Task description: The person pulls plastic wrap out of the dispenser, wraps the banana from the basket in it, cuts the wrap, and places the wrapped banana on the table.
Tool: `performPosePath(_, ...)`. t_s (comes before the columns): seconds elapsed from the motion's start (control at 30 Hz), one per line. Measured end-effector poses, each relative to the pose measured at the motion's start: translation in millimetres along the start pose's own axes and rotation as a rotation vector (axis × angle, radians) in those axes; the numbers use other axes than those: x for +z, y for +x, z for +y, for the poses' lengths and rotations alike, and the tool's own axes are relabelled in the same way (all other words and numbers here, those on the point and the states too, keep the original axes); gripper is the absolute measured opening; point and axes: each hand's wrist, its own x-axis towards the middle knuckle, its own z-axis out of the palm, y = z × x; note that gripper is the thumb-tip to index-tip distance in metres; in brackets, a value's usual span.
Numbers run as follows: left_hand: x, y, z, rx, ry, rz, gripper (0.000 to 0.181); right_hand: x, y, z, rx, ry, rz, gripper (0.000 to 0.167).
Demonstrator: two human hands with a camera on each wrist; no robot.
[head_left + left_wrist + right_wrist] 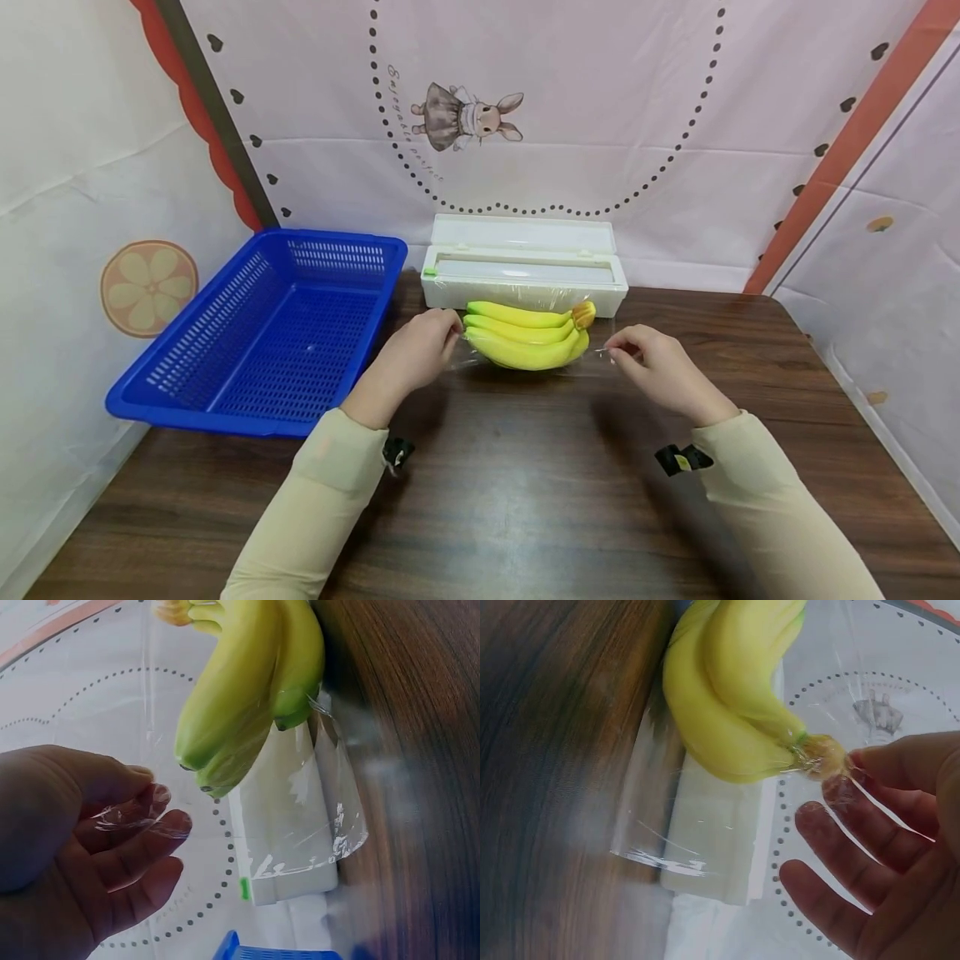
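A bunch of yellow bananas (521, 335) with greenish tips sits near the middle of the table, its stem toward the right. Clear cling film (351, 832) extends around the bunch on both sides. My left hand (422, 348) is by the banana tips and pinches a gathered edge of the film between thumb and index finger. Beyond the stem end, my right hand (656, 367) pinches the film's other side, its remaining fingers spread in the right wrist view. Behind the bananas stands a white cling film dispenser box (517, 293) with its lid raised.
A blue perforated plastic basket (225, 423) stands at the left of the dark wooden table (517, 492). Printed fabric (615, 100) hangs close behind the dispenser and along both sides.
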Motion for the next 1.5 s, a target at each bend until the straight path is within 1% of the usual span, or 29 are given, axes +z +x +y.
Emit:
performPosePath(0.2,4.1,7.0,-3.1,-0.015,-0.014,0.068,0.015,6.8,8.1,6.3,0.016,-0.02,0.068,0.015)
performPosePath(0.3,6.7,10.2,-4.1,-0.023,-0.012,0.095,0.015,10.5,11.9,10.6,0.024,-0.016,0.087,0.016)
performPosePath(0.67,14.5,20.6,-8.2,-0.055,-0.022,0.162,0.013,26.5,23.8,26.7,0.079,-0.001,0.094,0.017)
performPosePath(1.0,22.5,25.9,-12.9,-0.073,-0.003,0.167,0.014,33.6,26.6,32.4,0.109,0.023,0.052,0.019)
performPosePath(1.23,28.9,29.5,-14.6,-0.113,0.0,0.128,0.016,38.6,28.7,34.5,0.123,0.031,0.024,0.019)
performPosePath(1.33,31.2,28.3,-14.8,-0.118,-0.004,0.124,0.018,40.1,28.7,34.9,0.125,0.032,0.024,0.019)
performPosePath(1.5,32.7,25.6,-15.7,-0.1,0.006,0.134,0.021,40.3,28.0,35.7,0.129,0.042,0.036,0.019)
